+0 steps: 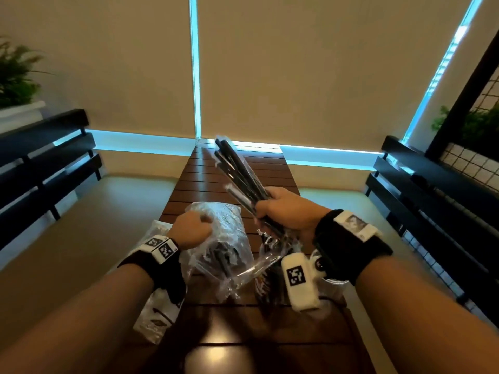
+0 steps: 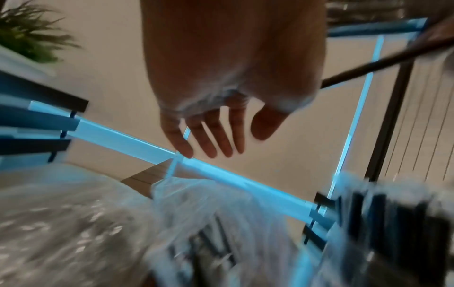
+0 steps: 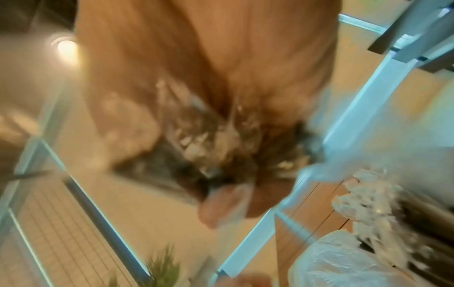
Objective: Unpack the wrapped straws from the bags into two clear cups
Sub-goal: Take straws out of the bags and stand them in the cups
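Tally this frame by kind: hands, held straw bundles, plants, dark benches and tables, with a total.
Hands: 2, left hand and right hand
Held bundle of wrapped straws: 1, in the right hand
Plants: 2
Benches: 2
Table: 1
Total: 8

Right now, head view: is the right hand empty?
No, the right hand grips a bundle of dark wrapped straws that fans up and away over the wooden table.
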{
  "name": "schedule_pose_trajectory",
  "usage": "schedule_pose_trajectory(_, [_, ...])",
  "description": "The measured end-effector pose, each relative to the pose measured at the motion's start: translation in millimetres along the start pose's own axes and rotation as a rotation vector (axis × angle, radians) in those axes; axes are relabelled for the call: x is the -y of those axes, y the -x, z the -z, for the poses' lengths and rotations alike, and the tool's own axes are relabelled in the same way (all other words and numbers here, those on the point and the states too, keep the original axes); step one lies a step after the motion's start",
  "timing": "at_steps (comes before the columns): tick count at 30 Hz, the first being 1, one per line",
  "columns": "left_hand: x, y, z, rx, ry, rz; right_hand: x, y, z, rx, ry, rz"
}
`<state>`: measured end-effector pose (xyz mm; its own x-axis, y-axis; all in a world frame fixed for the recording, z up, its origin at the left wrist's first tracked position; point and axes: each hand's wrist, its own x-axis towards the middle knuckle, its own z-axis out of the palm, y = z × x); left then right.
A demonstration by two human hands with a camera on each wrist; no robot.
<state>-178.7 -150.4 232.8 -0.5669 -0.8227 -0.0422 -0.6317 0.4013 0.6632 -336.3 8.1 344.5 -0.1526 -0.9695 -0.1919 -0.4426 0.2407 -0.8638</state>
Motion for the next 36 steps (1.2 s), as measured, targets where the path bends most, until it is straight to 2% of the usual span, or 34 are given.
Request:
schedule_pose_trajectory(2, [-29.5,11.6,15.6,0.059,0.488,-0.002,-7.6,-14.7,-14.6,-0.139,0.007,0.087])
schedule_pose_trajectory(3, [-43.5,17.2,24.1,0.122,0.659,-0.011,-10.8,-21.3,-22.0,-0.190,0.044,0.125])
schedule_pose_trajectory(6, [-76.7,29.9,41.3,0.228,0.821,-0.149,-14.2,-32.9,-41.1,-0.255,0.167,0.247])
schedule_pose_trajectory(9, [-91.7,32.9,44.8,0.121,1.016,-0.116,-11.7,-37.9,-57.7,-0.260,0.217,0.354])
schedule_pose_trajectory(12, [-95.3,27.2,39.9,0.008,1.226,-0.049,-15.3,-43.7,-71.7,-0.299,0.254,0.399])
schedule_pose_trajectory(15, [-95.5,25.2,34.6,-0.138,1.232,-0.037,-27.4,-44.7,-81.2,-0.345,0.228,0.450])
schedule_pose_trajectory(19, [-89.2,28.7,47.4,-0.313,1.218,-0.047,-50.8,-49.9,-95.7,-0.359,0.220,0.415])
schedule_pose_trajectory(23, [-82.8,30.5,65.1,-0.457,1.120,-0.092,-83.1,-58.7,-113.6,-0.305,0.334,0.267])
schedule_pose_trajectory(27, [-70.8,35.3,64.2,-0.469,1.007,-0.114,-92.8,-61.2,-123.4,-0.320,0.253,0.199])
schedule_pose_trajectory(31, [-62.3,38.5,52.7,-0.425,0.998,-0.096,-85.3,-58.9,-124.8,-0.316,0.349,0.325])
schedule_pose_trajectory(33, [-63.2,38.1,54.5,-0.413,1.040,-0.082,-91.2,-57.4,-126.2,-0.271,0.435,0.339])
schedule_pose_trajectory(36, [-65.3,33.7,66.9,-0.461,1.088,-0.078,-113.6,-58.2,-129.6,-0.194,0.618,0.154])
